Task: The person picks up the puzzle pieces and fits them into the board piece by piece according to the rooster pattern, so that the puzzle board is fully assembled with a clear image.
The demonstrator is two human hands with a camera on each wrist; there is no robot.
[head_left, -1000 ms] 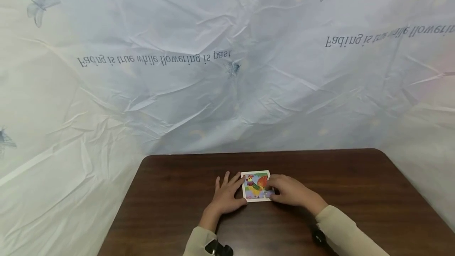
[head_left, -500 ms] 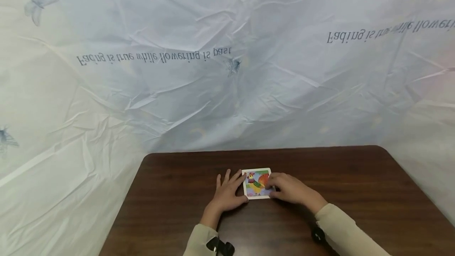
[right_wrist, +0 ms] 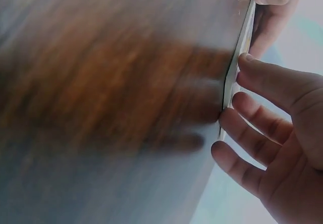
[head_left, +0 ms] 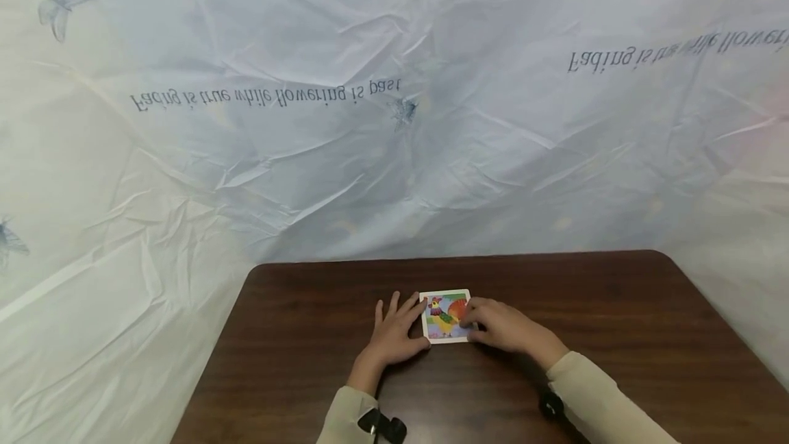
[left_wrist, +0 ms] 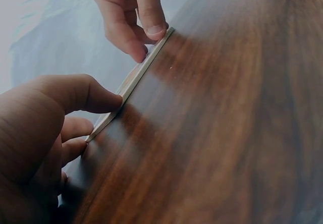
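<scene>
A small square board with a white border and a coloured rooster picture lies flat on the brown table. My left hand spreads along its left side, thumb at the near left corner and index fingertip at the far left corner. On the right side, my right hand curls its fingers over the rooster's tail, with the thumb at the near edge. The right fingers hide part of the picture. Both wrist views see the board's thin pale edge from low down, with fingertips from both hands against it.
A dark wooden table with rounded far corners carries the board. Behind it hangs a creased pale sheet with printed lettering and dragonflies. Black wrist devices sit at the pale sleeves.
The head view has tilted slightly, so the table, board and hands appear a little higher. Both hands keep nearly the same places on the board.
</scene>
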